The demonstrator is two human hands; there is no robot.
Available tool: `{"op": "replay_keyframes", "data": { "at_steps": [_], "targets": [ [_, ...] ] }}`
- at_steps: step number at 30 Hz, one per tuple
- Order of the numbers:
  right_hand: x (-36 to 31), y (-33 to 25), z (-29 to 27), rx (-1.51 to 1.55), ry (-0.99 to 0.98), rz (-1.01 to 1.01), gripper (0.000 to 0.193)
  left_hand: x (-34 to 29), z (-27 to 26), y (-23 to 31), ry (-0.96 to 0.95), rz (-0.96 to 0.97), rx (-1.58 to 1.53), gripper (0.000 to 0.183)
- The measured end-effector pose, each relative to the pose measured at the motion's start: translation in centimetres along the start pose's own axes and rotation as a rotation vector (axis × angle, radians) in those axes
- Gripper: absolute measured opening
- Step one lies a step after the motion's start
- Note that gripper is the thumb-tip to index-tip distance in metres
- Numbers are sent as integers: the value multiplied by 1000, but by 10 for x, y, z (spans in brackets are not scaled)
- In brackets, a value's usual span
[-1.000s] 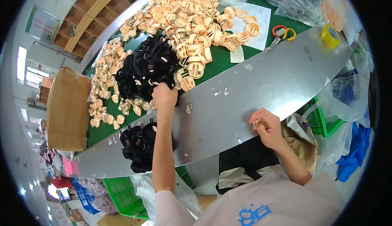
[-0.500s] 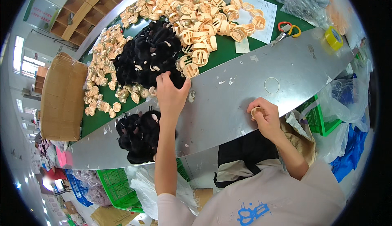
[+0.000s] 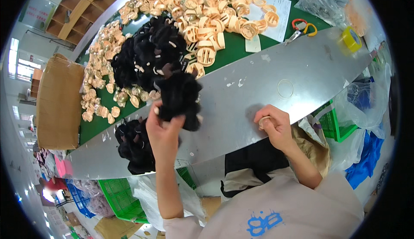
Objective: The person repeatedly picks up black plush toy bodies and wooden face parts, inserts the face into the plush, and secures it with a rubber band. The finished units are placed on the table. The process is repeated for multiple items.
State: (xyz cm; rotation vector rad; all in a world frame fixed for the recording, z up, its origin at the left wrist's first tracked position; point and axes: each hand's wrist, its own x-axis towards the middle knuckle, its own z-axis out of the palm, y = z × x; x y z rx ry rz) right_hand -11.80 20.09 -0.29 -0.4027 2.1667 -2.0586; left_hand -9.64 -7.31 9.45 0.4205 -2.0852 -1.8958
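My left hand (image 3: 164, 129) grips a black plush piece (image 3: 179, 96) and lifts it over the grey metal table strip. Behind it lies a big heap of similar black plush pieces (image 3: 146, 49), some with small pale parts. A smaller black plush pile (image 3: 133, 146) rests at the near edge, left of my left forearm. Over the table's right half, my right hand (image 3: 274, 124) is closed round a small round cream-coloured plastic part (image 3: 264, 121), mostly hidden by the fingers. Round slotted cream plastic parts (image 3: 207, 57) spread behind in a large pile.
Smaller peach-coloured shell-like parts (image 3: 101, 83) lie at the left beside a cardboard box (image 3: 60, 103). Scissors (image 3: 302, 29), a yellow tape roll (image 3: 352, 39) and a paper sheet (image 3: 278, 17) sit at the right. A thin ring (image 3: 285, 88) lies on the metal. Green baskets (image 3: 123, 200) stand below.
My left hand has picked a black plush piece off the heap and drawn it toward me. The right hand has barely shifted, still holding its round part. The whole view has moved slightly.
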Motion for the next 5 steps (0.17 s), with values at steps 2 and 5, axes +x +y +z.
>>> {"op": "replay_keyframes", "data": {
  "at_steps": [2,5],
  "targets": [
    [7,-7,15,124,-95,29,16,-34,7,-14,25,-77,-188,56],
    [15,-25,42,358,-217,148,37,-64,8,-38,-74,-48,-282,70]
  ]
}}
